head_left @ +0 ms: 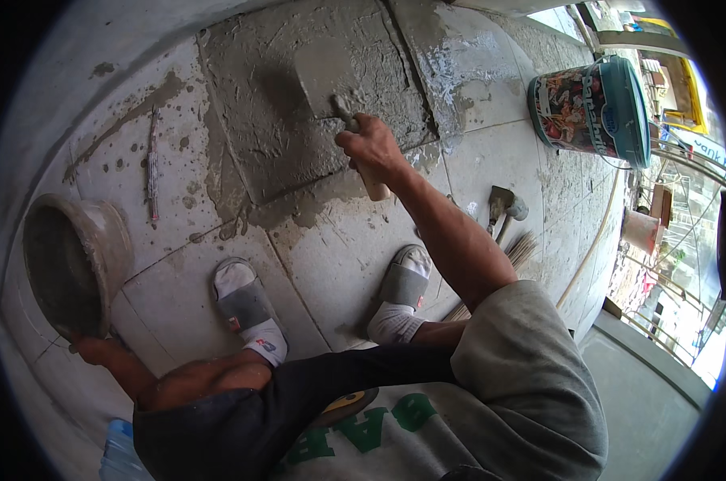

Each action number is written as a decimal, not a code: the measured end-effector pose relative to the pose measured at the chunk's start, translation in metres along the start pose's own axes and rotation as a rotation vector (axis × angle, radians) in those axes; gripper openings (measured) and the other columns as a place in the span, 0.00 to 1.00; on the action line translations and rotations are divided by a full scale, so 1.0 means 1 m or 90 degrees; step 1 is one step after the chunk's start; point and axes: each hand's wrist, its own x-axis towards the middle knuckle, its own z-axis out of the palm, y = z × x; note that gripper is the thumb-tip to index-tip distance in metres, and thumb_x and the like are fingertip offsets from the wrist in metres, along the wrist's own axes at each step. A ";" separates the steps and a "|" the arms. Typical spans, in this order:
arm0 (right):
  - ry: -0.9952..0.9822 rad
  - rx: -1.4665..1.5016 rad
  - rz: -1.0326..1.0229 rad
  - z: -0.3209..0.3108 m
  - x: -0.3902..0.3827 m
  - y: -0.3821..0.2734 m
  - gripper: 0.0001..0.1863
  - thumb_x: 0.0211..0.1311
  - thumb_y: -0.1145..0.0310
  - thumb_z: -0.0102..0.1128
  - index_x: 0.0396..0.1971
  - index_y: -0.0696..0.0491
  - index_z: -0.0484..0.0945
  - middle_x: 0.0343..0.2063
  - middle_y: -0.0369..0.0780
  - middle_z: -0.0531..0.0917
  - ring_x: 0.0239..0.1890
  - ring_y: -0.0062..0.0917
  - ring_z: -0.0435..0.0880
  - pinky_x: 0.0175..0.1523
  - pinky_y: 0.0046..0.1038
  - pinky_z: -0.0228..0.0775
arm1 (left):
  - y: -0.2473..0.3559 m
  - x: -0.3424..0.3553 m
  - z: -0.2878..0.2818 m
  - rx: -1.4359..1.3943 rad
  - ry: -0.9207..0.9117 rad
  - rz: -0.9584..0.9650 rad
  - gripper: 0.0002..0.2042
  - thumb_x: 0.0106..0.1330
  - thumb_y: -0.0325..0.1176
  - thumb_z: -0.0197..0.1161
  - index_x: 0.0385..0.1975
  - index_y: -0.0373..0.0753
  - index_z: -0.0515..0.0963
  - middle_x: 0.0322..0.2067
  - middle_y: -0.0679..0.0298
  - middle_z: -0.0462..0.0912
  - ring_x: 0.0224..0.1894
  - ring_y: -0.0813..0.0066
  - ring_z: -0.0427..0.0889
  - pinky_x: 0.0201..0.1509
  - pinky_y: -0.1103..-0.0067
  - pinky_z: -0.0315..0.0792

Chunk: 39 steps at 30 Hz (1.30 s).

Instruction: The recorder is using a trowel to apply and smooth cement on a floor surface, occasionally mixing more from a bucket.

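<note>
My right hand [373,150] is closed round the wooden handle of a plastering trowel [321,68]. The trowel's flat blade, smeared with grey, lies over a square patch of wet mortar [259,136] on the tiled floor. Ridges and streaks mark the mortar's surface. At the left, my left hand [93,350] grips the lower rim of a tilted, mortar-stained bucket [110,240]; its fingers are partly hidden. The bucket's mouth faces left, and its inside is coated in grey.
A teal-rimmed printed bucket [583,108] stands at the far right. Nearer are a hammer-like tool [507,207] and a bristly broom [522,252]. A thin mortar-spotted stick [153,164] lies left of the patch. My sandalled feet stand before it; a blue plastic bottle [121,453] is lower left.
</note>
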 end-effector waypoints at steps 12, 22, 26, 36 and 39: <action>0.008 0.205 0.116 -0.066 0.007 0.081 0.12 0.54 0.65 0.59 0.33 0.59 0.74 0.16 0.39 0.74 0.13 0.24 0.74 0.16 0.29 0.67 | 0.040 0.009 -0.041 -0.077 -0.019 -0.053 0.22 0.69 0.44 0.44 0.47 0.29 0.74 0.45 0.42 0.79 0.48 0.47 0.80 0.52 0.62 0.73; 0.001 0.172 0.167 -0.102 -0.013 0.122 0.10 0.53 0.66 0.59 0.32 0.55 0.75 0.17 0.36 0.75 0.12 0.23 0.73 0.16 0.28 0.67 | 0.049 0.001 -0.045 -0.106 -0.022 -0.069 0.20 0.69 0.42 0.46 0.48 0.32 0.75 0.45 0.43 0.79 0.48 0.48 0.79 0.52 0.62 0.73; 0.017 0.095 0.153 -0.107 -0.008 0.124 0.08 0.55 0.66 0.58 0.29 0.55 0.74 0.16 0.36 0.74 0.11 0.22 0.73 0.15 0.26 0.65 | 0.040 -0.003 -0.044 -0.117 -0.021 -0.089 0.20 0.69 0.41 0.46 0.48 0.33 0.76 0.45 0.44 0.79 0.48 0.48 0.79 0.52 0.63 0.72; 0.118 -0.101 0.138 -0.114 -0.013 0.101 0.14 0.52 0.64 0.56 0.31 0.61 0.76 0.18 0.43 0.78 0.18 0.28 0.80 0.24 0.31 0.73 | 0.052 -0.024 -0.047 -0.212 -0.016 -0.121 0.20 0.69 0.43 0.47 0.46 0.34 0.79 0.46 0.45 0.80 0.49 0.51 0.79 0.53 0.65 0.70; 0.148 -0.218 0.049 -0.113 -0.008 0.081 0.16 0.54 0.62 0.56 0.32 0.63 0.75 0.17 0.43 0.77 0.19 0.30 0.79 0.26 0.33 0.74 | 0.027 -0.009 -0.038 -0.228 -0.033 -0.185 0.20 0.68 0.42 0.49 0.46 0.32 0.78 0.46 0.48 0.80 0.47 0.56 0.80 0.51 0.66 0.71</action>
